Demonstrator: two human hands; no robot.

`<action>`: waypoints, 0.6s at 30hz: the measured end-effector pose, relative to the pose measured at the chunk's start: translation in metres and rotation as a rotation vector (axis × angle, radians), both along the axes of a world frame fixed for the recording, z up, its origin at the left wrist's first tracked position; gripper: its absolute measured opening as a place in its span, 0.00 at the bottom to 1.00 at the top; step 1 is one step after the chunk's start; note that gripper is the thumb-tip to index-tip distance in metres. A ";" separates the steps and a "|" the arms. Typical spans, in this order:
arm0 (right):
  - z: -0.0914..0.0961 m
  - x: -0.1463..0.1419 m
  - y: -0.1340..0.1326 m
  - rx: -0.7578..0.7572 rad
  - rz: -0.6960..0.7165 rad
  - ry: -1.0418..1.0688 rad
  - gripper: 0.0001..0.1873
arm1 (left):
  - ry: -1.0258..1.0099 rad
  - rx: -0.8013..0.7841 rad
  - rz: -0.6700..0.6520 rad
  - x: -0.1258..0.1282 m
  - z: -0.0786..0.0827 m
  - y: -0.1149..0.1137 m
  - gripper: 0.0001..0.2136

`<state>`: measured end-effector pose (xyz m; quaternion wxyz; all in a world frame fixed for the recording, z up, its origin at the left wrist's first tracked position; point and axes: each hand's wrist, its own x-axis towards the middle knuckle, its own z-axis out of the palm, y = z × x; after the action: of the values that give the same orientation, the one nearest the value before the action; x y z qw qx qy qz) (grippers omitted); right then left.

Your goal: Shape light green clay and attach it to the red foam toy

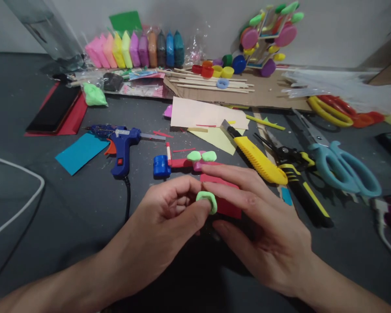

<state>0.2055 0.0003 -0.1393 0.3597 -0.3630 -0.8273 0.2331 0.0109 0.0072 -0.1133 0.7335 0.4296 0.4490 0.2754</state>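
Observation:
A light green piece of modelling clay [213, 201], pressed into a small curved shape, is pinched between the thumb and bent index finger of my left hand [172, 221]. My right hand [263, 217] is beside it with fingers stretched and thumb apart; its index fingertip is close to the clay, and I cannot tell if they touch. Just beyond my fingers lies a small assembly with a red strip [180, 163], a blue cap-like piece [162, 166], a pink part and two green clay pads [209, 156]. Red paper [230, 204] lies partly hidden under my right hand.
A blue glue gun [120, 143] lies left, its cord running toward me. To the right are a yellow utility knife [257, 158], pliers [288, 154] and blue-handled scissors [339, 169]. Behind stand colored clay packs [135, 50], wooden sticks [211, 85] and a decorated wheel-like model [269, 37].

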 end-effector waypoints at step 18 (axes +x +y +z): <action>-0.002 0.002 0.001 -0.039 0.019 0.052 0.22 | -0.042 0.027 0.051 0.005 -0.001 0.000 0.09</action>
<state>0.2078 0.0015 -0.1416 0.3718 -0.3560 -0.8164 0.2619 0.0156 0.0073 -0.1144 0.7297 0.4219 0.4406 0.3088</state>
